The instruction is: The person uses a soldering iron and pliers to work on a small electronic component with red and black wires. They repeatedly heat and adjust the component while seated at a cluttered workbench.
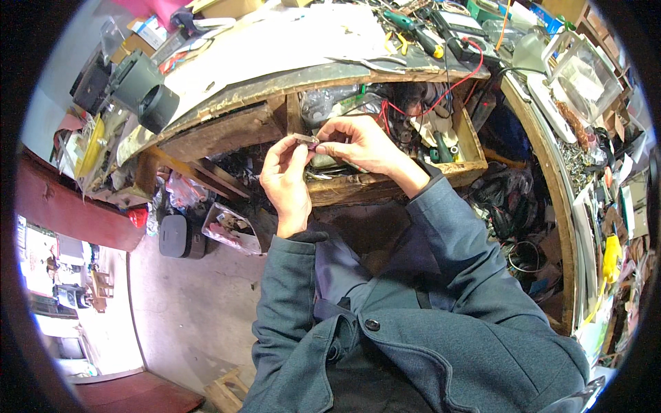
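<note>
A cluttered desk (237, 91) with an open drawer (385, 188), grey floor (186, 296) at left; left hand (286, 180) and right hand (366, 146), both nearly closed, pinch a small silvery piece (303, 138)

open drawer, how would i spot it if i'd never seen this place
Find the big cluttered workbench curving across the upper half of the view. Below its front edge, under the person's right hand, is a rough wooden drawer. It is pulled out and filled with clutter, red wires included, while the wooden panel to its left is tucked under the bench.
</note>
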{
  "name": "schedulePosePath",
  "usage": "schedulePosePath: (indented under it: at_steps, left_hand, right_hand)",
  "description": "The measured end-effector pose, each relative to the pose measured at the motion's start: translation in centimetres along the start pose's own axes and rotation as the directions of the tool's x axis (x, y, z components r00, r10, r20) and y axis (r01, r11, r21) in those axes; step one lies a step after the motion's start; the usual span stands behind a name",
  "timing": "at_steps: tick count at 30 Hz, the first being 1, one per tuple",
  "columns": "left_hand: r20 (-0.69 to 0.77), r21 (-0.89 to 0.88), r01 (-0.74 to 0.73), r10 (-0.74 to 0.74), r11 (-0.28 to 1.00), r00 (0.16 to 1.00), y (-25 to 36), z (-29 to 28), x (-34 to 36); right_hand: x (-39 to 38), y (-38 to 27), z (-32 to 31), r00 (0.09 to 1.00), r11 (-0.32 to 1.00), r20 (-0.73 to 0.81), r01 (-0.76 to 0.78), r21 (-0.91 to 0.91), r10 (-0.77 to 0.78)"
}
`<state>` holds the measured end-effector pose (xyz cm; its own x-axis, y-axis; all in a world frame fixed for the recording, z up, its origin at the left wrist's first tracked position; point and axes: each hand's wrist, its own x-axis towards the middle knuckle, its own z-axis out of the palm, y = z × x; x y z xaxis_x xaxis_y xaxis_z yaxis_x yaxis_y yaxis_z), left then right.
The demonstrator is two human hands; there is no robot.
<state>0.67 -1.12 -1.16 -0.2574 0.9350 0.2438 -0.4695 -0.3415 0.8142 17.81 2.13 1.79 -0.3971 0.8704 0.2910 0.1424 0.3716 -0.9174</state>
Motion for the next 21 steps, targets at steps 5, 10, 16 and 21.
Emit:
schedulePosePath:
  at_steps: [5,10,16,21]
  left_hand:
    - [0.024,0.003,-0.005,0.005,1.000,1.000,-0.1,-0.2,0.2]
    - [0.014,0.014,0.002,-0.002,1.000,1.000,0.1,0.0,0.1]
    - [0.005,0.040,0.001,-0.001,0.999,1.000,0.4,0.4,0.0]
    - [0.006,0.055,-0.006,0.005,0.998,1.000,0.3,0.2,-0.1]
  right_hand:
    - [-0.2,-0.8,0.1,0.995,0.992,-0.065,0.062,-0.113,-0.070]
    - [-0.1,-0.3,0.1,0.995,0.991,-0.071,0.066,-0.115,-0.075]
    - [0.1,0.0,0.1,0.990,0.985,-0.063,0.118,-0.124,-0.126]
    - [0.0,0.1,0.1,0.991,0.986,-0.049,0.121,-0.114,-0.127]
